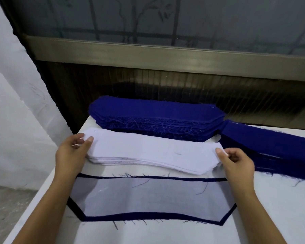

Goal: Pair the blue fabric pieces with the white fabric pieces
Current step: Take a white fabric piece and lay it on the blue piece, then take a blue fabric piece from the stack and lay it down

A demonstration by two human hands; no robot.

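A thin white fabric piece (148, 198) is lying nearest, covering a dark blue fabric piece (130, 217) (one pair, seemingly made). Beyond, the left hand (72, 153) and right hand (237, 163) are pinching opposite ends of the top sheet on the stack of white fabric pieces (148, 148), probably to peel it free. The stack of blue fabric pieces (157, 117) is waiting behind.

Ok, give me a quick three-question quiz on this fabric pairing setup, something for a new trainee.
1. True or false: the left hand and the right hand pinch opposite ends of the white fabric stack at its top.
2. Where does the tall blue fabric stack sit relative to the white one? A: nearer the person. B: behind it, farther from the person. C: underneath it.
3. Which colour shows as a border around the finished pair nearest the person?
Key: 1 true; 2 B; 3 blue.
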